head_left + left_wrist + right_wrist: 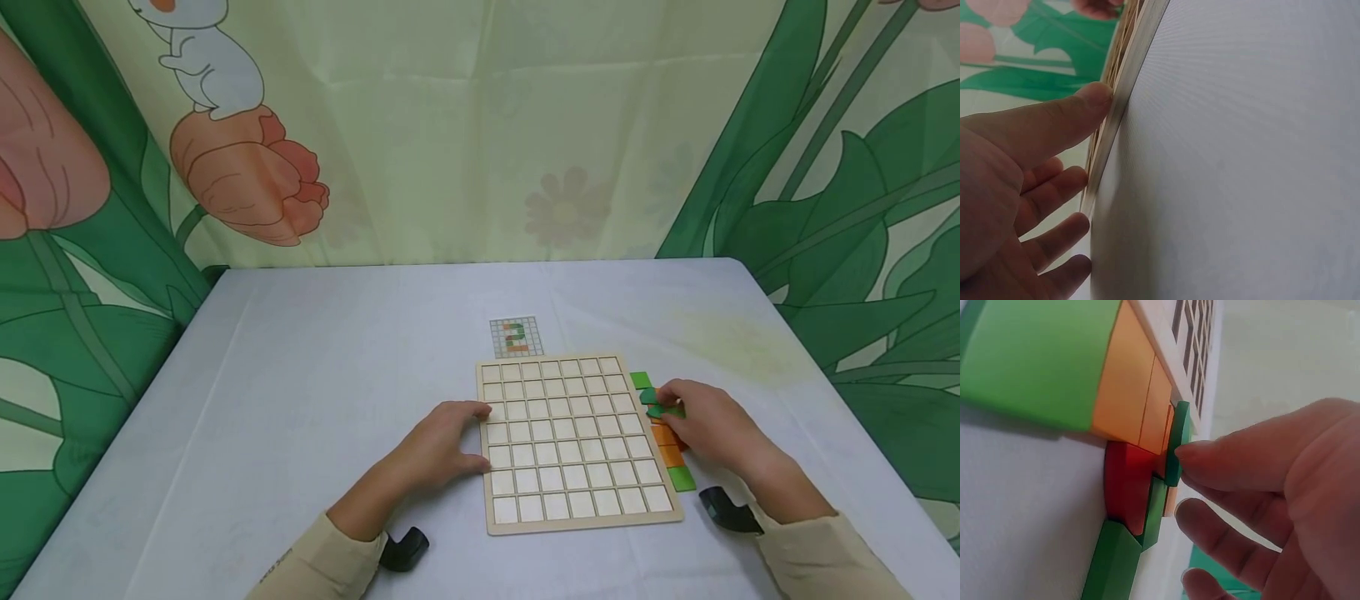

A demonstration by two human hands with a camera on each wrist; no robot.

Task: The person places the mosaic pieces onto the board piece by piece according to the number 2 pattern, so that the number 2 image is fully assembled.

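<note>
From my end I'd call this a dressed tabletop set: a white cloth-covered table (337,375) stands before a creased fabric backdrop (465,150) printed with a cartoon rabbit (217,71), big tulips (232,179) and green leaves (847,242); whether a home or a studio surrounds it, I can't tell

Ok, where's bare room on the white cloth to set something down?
Free: white tablecloth left of the pale wooden grid board and left hand, and right of the small printed grid card, beyond the board. Crowded: the board's right edge, with flat green and orange tiles and the right hand.
</note>
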